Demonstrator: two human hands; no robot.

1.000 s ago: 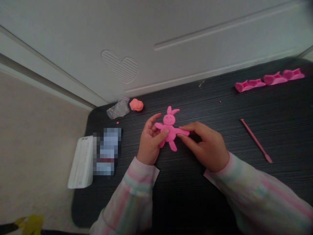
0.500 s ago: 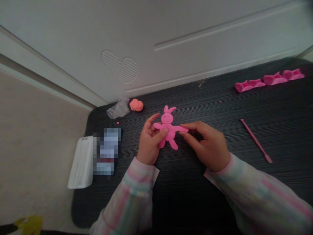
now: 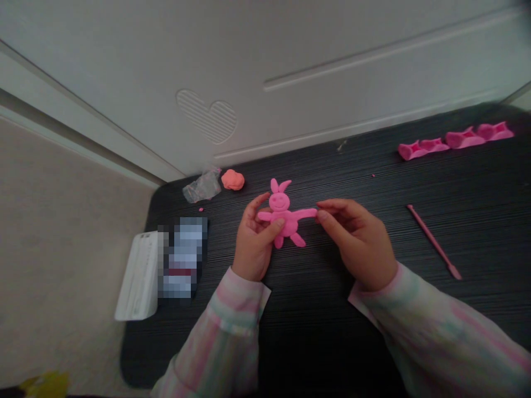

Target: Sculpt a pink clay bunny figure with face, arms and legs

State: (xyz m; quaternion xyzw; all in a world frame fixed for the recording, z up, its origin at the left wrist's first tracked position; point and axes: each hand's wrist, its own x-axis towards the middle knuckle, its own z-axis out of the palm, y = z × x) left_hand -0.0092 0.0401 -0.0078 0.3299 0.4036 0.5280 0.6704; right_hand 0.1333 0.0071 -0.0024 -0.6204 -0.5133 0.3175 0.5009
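Note:
A pink clay bunny figure point(image 3: 289, 225) with two ears, a smiling face, arms and legs is held above the dark table. My left hand point(image 3: 255, 243) grips its body, thumb across the belly and fingers behind. With thumb and fingertips, my right hand point(image 3: 360, 240) pinches the end of the bunny's long arm on the right side, which stretches out straight. That arm looks longer than the one on the left. To the right of my right hand, a thin pink modelling tool point(image 3: 433, 241) lies on the table.
An orange clay lump point(image 3: 233, 180) and a crumpled clear wrapper point(image 3: 202, 187) lie at the back left. A white box point(image 3: 139, 276) and a pixelated packet point(image 3: 185, 257) are at the left edge. Pink moulded pots point(image 3: 456, 140) stand at the back right, before a white panel point(image 3: 332, 50).
My right hand has slid outward to the tip of the bunny's arm, which now looks longer and thinner. The bunny has tilted slightly, its head shifting left.

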